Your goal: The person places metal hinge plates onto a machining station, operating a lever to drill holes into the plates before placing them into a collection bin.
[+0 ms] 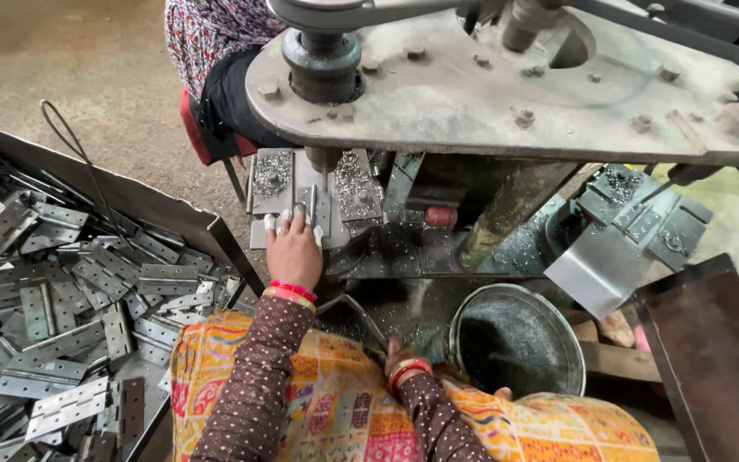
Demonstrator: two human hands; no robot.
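**Holding a hinge under the drill**

The left hand (293,248) presses a hinge plate (311,211) flat, fingers (282,224) spread narrow over it, just below the drill bit (325,175). Best keep fingertips clear of the bit. The right hand (401,364) sits low near the bucket (519,338); its grip cannot be told. Loose hinges (70,299) fill the tray left of the fingers.

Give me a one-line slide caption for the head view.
Left hand presses a metal hinge under the drill press; right hand rests low, beside a hinge-filled tray.
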